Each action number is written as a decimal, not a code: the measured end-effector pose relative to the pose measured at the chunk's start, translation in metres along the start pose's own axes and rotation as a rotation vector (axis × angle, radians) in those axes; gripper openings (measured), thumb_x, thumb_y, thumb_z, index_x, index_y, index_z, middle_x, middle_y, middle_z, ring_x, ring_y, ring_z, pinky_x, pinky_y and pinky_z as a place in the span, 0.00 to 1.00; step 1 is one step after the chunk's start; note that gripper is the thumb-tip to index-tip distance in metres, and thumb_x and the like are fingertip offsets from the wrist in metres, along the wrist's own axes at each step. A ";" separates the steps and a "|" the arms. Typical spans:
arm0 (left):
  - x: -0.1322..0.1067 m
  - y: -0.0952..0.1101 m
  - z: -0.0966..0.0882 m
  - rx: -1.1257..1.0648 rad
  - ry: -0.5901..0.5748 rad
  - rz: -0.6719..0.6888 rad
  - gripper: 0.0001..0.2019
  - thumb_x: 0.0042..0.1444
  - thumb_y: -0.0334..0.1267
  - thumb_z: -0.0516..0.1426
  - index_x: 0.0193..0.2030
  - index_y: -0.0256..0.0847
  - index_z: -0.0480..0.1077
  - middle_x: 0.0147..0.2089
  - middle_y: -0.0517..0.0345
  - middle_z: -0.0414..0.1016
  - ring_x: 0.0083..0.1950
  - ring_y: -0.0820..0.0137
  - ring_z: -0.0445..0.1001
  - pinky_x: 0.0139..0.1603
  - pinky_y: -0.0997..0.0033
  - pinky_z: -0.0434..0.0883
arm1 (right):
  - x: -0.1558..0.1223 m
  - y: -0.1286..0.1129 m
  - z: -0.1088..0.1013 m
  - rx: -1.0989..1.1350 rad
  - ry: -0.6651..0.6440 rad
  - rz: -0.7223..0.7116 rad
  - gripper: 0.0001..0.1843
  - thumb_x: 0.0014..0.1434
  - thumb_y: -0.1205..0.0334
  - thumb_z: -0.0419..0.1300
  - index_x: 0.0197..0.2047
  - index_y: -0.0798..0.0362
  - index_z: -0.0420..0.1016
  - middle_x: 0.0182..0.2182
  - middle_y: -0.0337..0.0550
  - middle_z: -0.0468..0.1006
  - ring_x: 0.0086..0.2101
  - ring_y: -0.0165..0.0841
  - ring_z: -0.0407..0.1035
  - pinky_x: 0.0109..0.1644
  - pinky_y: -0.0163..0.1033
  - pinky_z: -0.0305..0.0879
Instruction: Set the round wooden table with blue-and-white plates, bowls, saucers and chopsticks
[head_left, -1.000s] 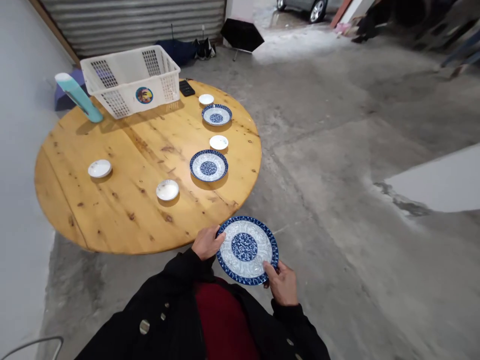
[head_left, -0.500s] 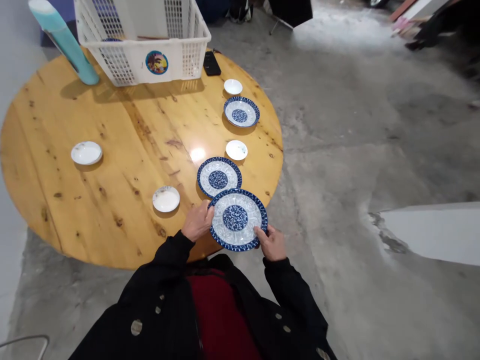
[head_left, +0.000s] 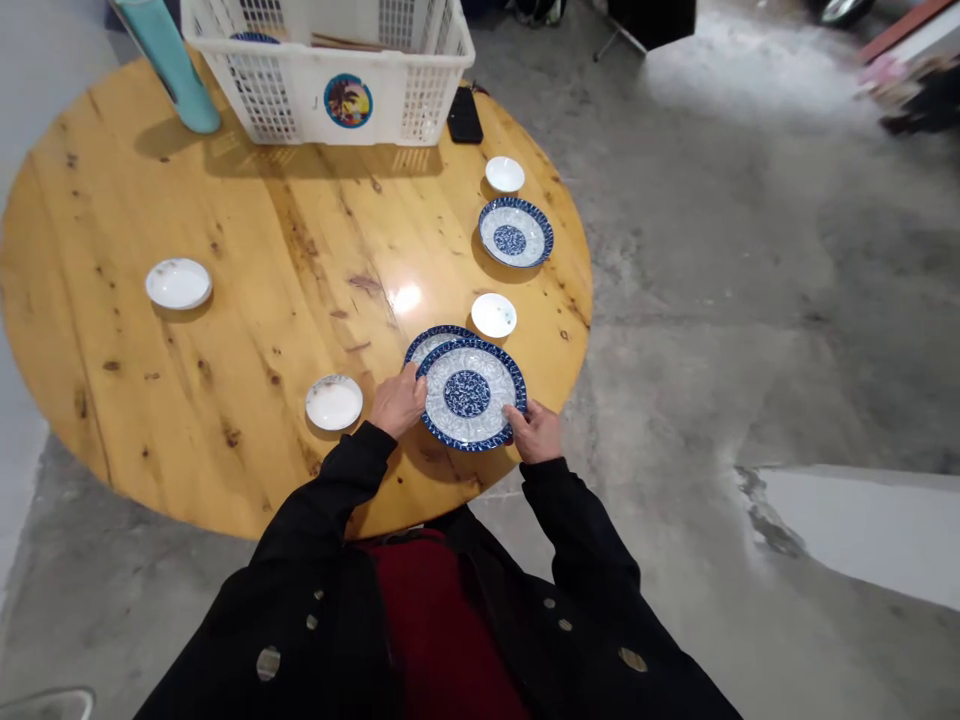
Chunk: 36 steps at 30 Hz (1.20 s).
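Observation:
Between my two hands is a blue-and-white plate point(head_left: 466, 393) with a dark blue patterned rim. My left hand point(head_left: 401, 400) is closed on its left edge. On the right edge, my right hand point(head_left: 535, 432) grips it with the thumb on top. Most of a second blue-rimmed plate point(head_left: 429, 343) is hidden beneath and behind the held one. Just beyond them lies a small white dish point(head_left: 493, 315). Another small white dish point(head_left: 334, 403) sits left of my left hand.
The round wooden table point(head_left: 247, 330) also bears a blue-rimmed plate point(head_left: 516, 232) with a small white dish point(head_left: 505, 175) behind it, and a white dish point(head_left: 178, 284) at left. At the back stand a white plastic basket point(head_left: 382, 95), a black phone point(head_left: 465, 116) and a teal bottle point(head_left: 176, 75).
Both hands have moved the held plate forward, away from my body, so it now covers most of the plate behind it. The view has shifted slightly.

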<state>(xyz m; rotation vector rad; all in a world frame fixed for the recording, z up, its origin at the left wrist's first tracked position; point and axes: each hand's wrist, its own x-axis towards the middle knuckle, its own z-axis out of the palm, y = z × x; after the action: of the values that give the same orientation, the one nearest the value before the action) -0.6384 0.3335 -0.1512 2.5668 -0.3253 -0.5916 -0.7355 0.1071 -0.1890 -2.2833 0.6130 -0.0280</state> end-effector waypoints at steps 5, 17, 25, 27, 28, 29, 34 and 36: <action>0.012 0.004 0.002 -0.007 0.057 -0.075 0.11 0.66 0.37 0.46 0.44 0.39 0.69 0.46 0.45 0.75 0.50 0.58 0.74 0.47 0.64 0.65 | 0.033 0.005 0.002 -0.191 -0.043 -0.070 0.16 0.56 0.49 0.51 0.27 0.51 0.67 0.19 0.39 0.67 0.25 0.34 0.63 0.31 0.37 0.59; 0.024 0.009 0.013 0.103 0.097 -0.223 0.16 0.66 0.36 0.47 0.56 0.36 0.67 0.52 0.42 0.73 0.55 0.56 0.73 0.49 0.63 0.68 | 0.077 -0.001 0.009 -0.570 -0.238 -0.181 0.24 0.63 0.52 0.50 0.55 0.59 0.68 0.37 0.55 0.80 0.35 0.45 0.72 0.36 0.40 0.59; 0.023 0.011 0.019 0.199 0.120 -0.236 0.18 0.66 0.36 0.46 0.60 0.35 0.64 0.52 0.42 0.72 0.51 0.56 0.74 0.45 0.64 0.69 | 0.082 -0.016 0.008 -0.694 -0.363 -0.164 0.27 0.66 0.53 0.47 0.62 0.61 0.64 0.42 0.57 0.81 0.41 0.47 0.75 0.41 0.42 0.63; 0.024 0.011 0.018 0.223 0.120 -0.242 0.18 0.66 0.36 0.46 0.60 0.35 0.64 0.52 0.42 0.72 0.50 0.55 0.75 0.45 0.64 0.69 | 0.084 -0.018 0.008 -0.697 -0.388 -0.164 0.27 0.67 0.53 0.47 0.62 0.61 0.64 0.43 0.57 0.81 0.42 0.47 0.75 0.42 0.42 0.63; 0.025 0.012 0.017 0.232 0.120 -0.244 0.18 0.66 0.36 0.46 0.60 0.35 0.64 0.52 0.42 0.71 0.50 0.55 0.75 0.44 0.64 0.69 | 0.084 -0.019 0.008 -0.698 -0.399 -0.163 0.27 0.67 0.53 0.47 0.61 0.61 0.65 0.43 0.57 0.81 0.42 0.47 0.75 0.42 0.41 0.63; 0.026 0.012 0.017 0.239 0.121 -0.246 0.18 0.66 0.36 0.46 0.59 0.35 0.64 0.52 0.41 0.71 0.50 0.55 0.75 0.44 0.64 0.68 | 0.085 -0.019 0.008 -0.699 -0.406 -0.161 0.26 0.67 0.53 0.47 0.61 0.61 0.65 0.43 0.57 0.81 0.43 0.47 0.75 0.42 0.41 0.63; 0.029 0.013 0.015 0.268 0.113 -0.263 0.18 0.66 0.37 0.46 0.59 0.36 0.65 0.51 0.41 0.71 0.50 0.55 0.75 0.43 0.65 0.68 | 0.086 -0.021 0.008 -0.723 -0.426 -0.156 0.26 0.68 0.52 0.46 0.61 0.61 0.64 0.43 0.58 0.81 0.42 0.48 0.75 0.41 0.42 0.63; 0.029 0.012 0.014 0.280 0.115 -0.268 0.19 0.66 0.37 0.46 0.59 0.36 0.65 0.51 0.41 0.71 0.49 0.55 0.75 0.42 0.65 0.68 | 0.086 -0.022 0.009 -0.730 -0.426 -0.149 0.27 0.68 0.51 0.46 0.62 0.61 0.63 0.42 0.58 0.81 0.42 0.48 0.75 0.41 0.42 0.62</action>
<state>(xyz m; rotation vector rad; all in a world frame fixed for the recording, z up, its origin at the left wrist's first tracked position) -0.6208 0.3081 -0.1671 2.9276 -0.0231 -0.5184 -0.6479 0.0889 -0.1941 -2.8960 0.2374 0.6955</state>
